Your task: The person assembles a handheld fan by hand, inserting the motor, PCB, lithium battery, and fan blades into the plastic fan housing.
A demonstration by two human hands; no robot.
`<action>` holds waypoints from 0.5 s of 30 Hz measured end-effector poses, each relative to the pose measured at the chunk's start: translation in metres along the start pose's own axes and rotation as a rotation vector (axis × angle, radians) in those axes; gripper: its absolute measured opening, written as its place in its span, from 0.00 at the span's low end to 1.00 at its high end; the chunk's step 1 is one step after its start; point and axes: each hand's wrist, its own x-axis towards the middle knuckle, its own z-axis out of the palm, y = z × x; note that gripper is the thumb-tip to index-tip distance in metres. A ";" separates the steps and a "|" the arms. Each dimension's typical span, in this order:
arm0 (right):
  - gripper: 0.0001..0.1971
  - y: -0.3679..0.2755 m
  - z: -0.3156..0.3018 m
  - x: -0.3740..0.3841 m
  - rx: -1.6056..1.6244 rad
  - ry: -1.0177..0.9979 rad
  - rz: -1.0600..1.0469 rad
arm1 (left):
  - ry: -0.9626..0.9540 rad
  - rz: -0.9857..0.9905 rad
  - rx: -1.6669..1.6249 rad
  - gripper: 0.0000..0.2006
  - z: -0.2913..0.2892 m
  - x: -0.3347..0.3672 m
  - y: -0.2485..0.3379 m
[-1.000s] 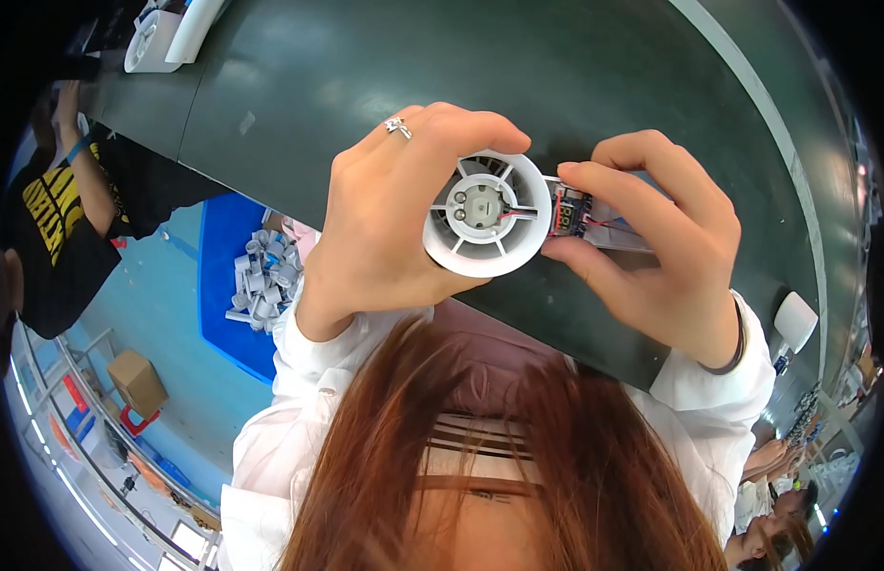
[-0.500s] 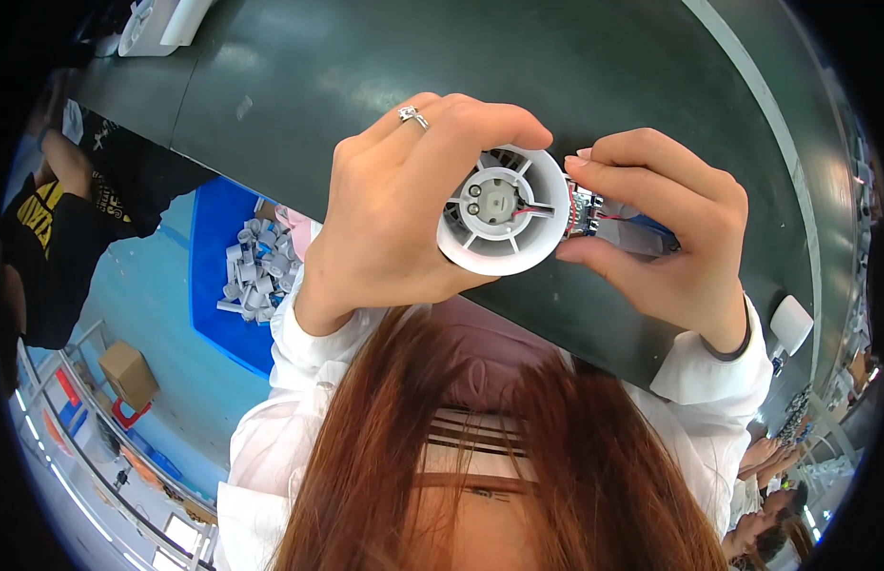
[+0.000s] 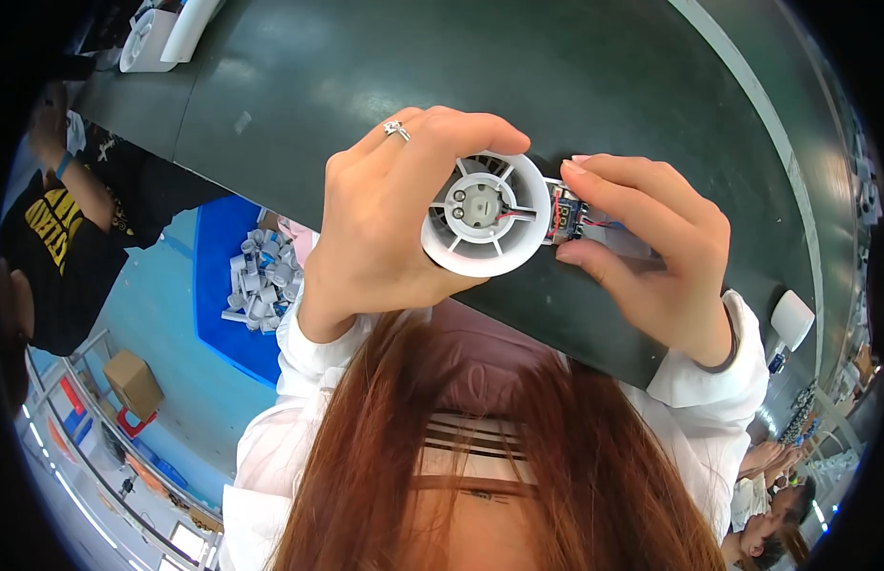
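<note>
"Fan housing [image 3: 482, 206]?"
"White, above the desk [image 3: 604, 76]. My left hand [image 3: 377, 214] is curled round its ring, holding."
"Right hand [image 3: 668, 249]?"
"Thumb and fingers gripping the pale handle [image 3: 625, 242]. Its long axis runs left-right from ring to right palm; circuit board [image 3: 564, 215] between, nearer my right."
"Room?"
"Dark green desk; blue bin [image 3: 214, 309] of grey parts [image 3: 261, 281] left; co-worker [image 3: 61, 276] beyond."
</note>
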 end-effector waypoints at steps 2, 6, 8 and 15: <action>0.25 -0.002 0.004 0.002 -0.021 0.030 -0.009 | 0.000 0.016 -0.001 0.33 -0.003 0.000 -0.003; 0.26 -0.008 0.017 0.008 -0.131 0.135 -0.068 | 0.011 0.018 -0.004 0.32 -0.007 -0.002 -0.011; 0.26 -0.010 0.019 0.015 -0.176 0.144 -0.099 | 0.018 0.020 -0.005 0.32 -0.011 -0.001 -0.015; 0.25 -0.004 0.019 0.032 -0.121 0.105 -0.108 | 0.018 0.023 0.018 0.31 -0.020 0.003 -0.022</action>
